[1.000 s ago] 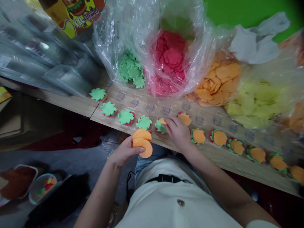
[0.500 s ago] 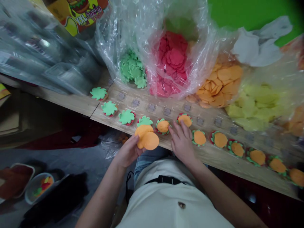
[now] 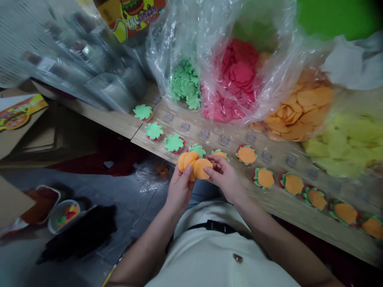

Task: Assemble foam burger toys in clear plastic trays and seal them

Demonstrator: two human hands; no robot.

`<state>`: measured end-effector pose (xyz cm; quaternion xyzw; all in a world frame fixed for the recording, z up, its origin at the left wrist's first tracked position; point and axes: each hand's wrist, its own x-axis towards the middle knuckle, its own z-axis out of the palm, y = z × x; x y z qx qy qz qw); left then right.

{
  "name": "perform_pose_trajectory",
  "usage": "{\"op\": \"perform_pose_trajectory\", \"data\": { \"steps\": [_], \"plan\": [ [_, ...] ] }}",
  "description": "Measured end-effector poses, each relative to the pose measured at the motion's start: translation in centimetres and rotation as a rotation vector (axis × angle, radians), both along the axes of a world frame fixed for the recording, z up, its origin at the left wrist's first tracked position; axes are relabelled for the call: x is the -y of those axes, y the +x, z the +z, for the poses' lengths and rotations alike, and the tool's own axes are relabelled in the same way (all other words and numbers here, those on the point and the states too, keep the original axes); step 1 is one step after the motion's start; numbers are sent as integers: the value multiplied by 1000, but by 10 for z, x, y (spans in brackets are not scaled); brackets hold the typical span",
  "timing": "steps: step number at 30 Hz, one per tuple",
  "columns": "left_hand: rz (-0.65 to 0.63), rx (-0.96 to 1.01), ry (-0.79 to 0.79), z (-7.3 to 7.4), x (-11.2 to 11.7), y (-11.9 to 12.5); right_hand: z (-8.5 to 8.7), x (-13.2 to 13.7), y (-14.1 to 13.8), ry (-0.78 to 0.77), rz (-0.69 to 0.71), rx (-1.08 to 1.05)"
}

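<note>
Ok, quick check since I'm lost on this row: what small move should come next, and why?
Probably set the orange disc under your right hand onto the green-topped stack just beyond it: the stacks to the right already show orange on top, while that one shows green.

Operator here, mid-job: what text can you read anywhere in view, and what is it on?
"XXL" on the yellow burger-printed packet; the script beside it is too blurred to read.
Small labels in the clear plastic packs: too blurred to read.
Burger-printed card: nothing legible.
</note>
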<state>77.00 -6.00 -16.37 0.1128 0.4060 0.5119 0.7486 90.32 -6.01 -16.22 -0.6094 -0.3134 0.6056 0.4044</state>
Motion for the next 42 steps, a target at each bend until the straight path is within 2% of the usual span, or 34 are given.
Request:
{"op": "perform_pose_trajectory", "data": {
  "steps": [2, 5, 7, 10, 13, 15, 17, 21, 24, 26, 28, 31, 34, 37, 38, 40, 42],
  "plan": [
    [-47, -75, 20, -2, 0, -7, 2, -2, 0, -51, 38, -38],
    [-144, -79, -24, -5, -4, -15, 3, -1, 1, -61, 20, -73],
    [-112, -56, -74, -5, -8, -18, 6, 1, 3, 8, 12, -13],
    [-44, 22, -159, -4, -15, -26, 13, -1, 7, 178, -33, 201],
    [-90, 118, -211, 0, -19, -39, 16, -14, 11, 263, -105, 334],
    [-135, 89, -200, 0, -19, -49, 11, -27, 11, 318, -36, 444],
    [-184, -40, -161, -3, -18, -56, -1, -39, 8, 455, 127, 643],
    [-277, -453, 33, -16, -15, -63, -29, -44, 0, 853, 512, 980],
    [-350, -771, 308, -22, -13, -66, -38, -32, -1, 971, 656, 1058],
    [-430, -945, 522, -22, -12, -68, -33, -22, 2, 970, 649, 1072],
    [-520, -1051, 681, -21, -11, -69, -25, -14, 5, 919, 571, 1103],
    [-588, -1113, 754, -19, -11, -69, -15, -8, 6, 776, 472, 1262],
    [-641, -1106, 780, -17, -11, -66, -14, -5, 1, 656, 545, 1373],
    [-693, -998, 730, -14, -12, -61, -15, -5, -3, 624, 564, 1348],
    [-646, -942, 658, -12, -12, -59, -14, -5, -3, 635, 525, 1319],
    [-470, -749, 433, -8, -12, -55, -9, -6, -2, 658, 410, 1217],
    [-310, -407, 173, -2, -12, -52, -3, -9, -4, 636, 327, 1043]
  ]
}}
